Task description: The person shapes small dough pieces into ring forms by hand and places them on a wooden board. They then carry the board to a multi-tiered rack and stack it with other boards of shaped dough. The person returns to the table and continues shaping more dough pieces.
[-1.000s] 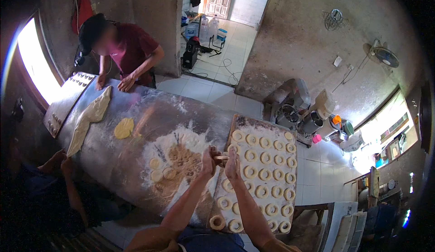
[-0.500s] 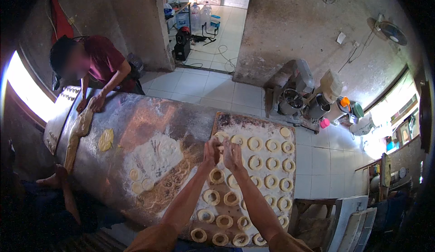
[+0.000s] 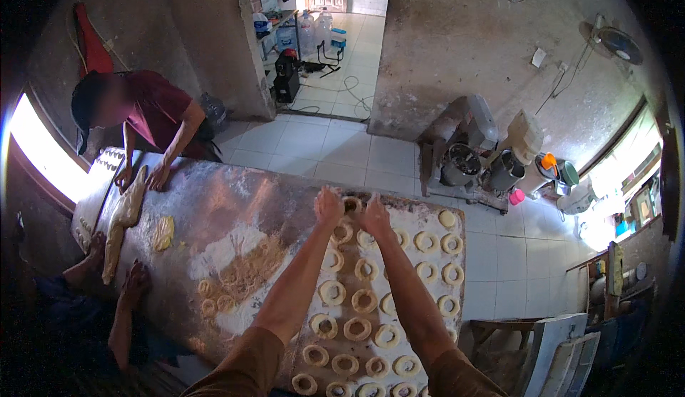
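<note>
Both my arms reach to the far left part of a floured board (image 3: pixel 417 210) covered with rows of pale dough rings (image 3: pixel 364 300). Between my hands is one dough ring (image 3: pixel 351 203), by the board's far edge. My left hand (image 3: pixel 328 207) grips its left side, fingers curled. My right hand (image 3: pixel 374 216) grips it from the right, the fingertips partly hidden. Another dough ring (image 3: pixel 342 233) lies just nearer than my hands. A small round dough piece without a hole (image 3: pixel 447 218) sits at the far right corner.
Left of the board, the metal table (image 3: pixel 285 193) carries loose flour (image 3: pixel 232 250), small dough discs (image 3: pixel 207 306) and a yellowish lump (image 3: pixel 163 233). Two people work at its left end beside a long dough strip (image 3: pixel 125 215). Buckets (image 3: pixel 507 172) stand beyond on the tiled floor.
My hands have moved away from me and spread apart, with a dough ring now between them at the board's far edge. At the left, the people's hands and the long dough strip have shifted.
</note>
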Tool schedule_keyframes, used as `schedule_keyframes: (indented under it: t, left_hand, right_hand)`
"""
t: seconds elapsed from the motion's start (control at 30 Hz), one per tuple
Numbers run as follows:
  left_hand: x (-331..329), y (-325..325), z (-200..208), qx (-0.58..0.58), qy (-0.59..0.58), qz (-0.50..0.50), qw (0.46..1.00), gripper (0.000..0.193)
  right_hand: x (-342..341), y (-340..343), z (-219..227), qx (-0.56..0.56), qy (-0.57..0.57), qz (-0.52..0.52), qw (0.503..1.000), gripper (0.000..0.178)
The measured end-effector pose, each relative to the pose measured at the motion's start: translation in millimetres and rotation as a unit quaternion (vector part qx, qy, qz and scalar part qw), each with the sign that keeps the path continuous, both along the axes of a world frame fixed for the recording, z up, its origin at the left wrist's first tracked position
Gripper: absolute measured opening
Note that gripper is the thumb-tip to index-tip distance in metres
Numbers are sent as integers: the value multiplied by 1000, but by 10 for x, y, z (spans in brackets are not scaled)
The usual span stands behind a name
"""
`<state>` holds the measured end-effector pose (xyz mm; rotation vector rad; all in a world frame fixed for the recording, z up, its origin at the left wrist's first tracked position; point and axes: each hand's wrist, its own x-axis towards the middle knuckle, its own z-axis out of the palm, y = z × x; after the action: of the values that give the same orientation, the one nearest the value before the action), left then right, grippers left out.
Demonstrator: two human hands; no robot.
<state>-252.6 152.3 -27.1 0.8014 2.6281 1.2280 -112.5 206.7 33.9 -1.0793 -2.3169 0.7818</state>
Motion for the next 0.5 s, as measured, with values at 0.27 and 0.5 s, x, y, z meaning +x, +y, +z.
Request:
schedule_keyframes:
  t: [0.27,0.5]
  left_hand:
    - [-120,-215,119,72,60,-190,977,24]
    - [27,-381,222,133,104,-182,969,30]
  right_hand:
    - [1387,643,29,189,-229,-184,937,48]
    - [1897,1474,-539,31,-279,-123,952,44]
